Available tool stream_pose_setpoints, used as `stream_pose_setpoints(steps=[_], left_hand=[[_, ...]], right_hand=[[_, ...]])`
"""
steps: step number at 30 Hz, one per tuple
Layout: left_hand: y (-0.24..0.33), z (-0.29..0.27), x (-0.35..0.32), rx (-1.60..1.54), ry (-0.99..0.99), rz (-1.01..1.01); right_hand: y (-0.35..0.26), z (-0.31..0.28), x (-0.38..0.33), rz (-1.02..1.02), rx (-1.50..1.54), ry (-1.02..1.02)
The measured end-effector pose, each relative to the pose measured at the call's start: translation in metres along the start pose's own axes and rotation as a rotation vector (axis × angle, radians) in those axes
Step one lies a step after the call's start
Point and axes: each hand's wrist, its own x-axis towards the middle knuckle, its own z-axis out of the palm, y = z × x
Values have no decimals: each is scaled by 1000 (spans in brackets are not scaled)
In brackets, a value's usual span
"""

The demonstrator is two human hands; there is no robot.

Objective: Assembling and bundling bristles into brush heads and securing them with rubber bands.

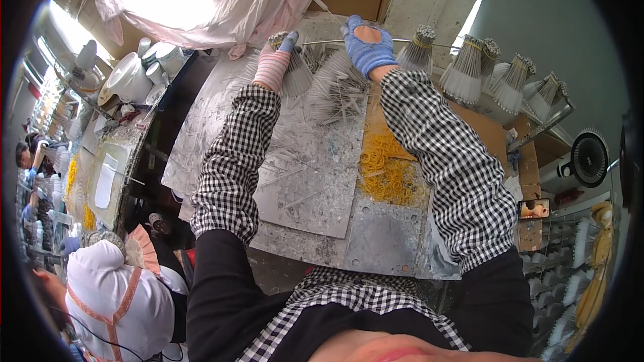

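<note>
- Wire-stem bundles [461, 77], about 5, gathered beyond and right of the yellow bands [389, 167]: apparently finished.
- Loose stems [332, 90], beyond-left of the bands, seem left to do, crowding the hands.
- Left hand [275, 64], beyond-left of the bands, grips 1 bundle [276, 39].
- Right hand [372, 50], beyond the bands, curls at a rod [322, 42]; cannot tell its grip.
- Fan [590, 157], phone [534, 208]: right of the bands.

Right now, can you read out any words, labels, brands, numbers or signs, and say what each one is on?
None can be read.
Phone: any lettering on its screen is too small to make out.
Round black fan-like device: any marking at its centre is too small to read.
</note>
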Motion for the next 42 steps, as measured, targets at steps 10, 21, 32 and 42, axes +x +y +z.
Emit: stream_pose_setpoints(steps=[10,21,32,42], left_hand=[[-12,42,-57,450,-131,458],[-10,72,-55,531,-361,246],[27,121,-56,651,-358,168],[33,160,-54,632,-407,245]], right_hand=[[-17,-41,-44,-85,117,208],[46,-153,-82,-145,-194,294],[66,-148,-69,-36,-139,105],[67,-138,-84,-169,-18,208]])
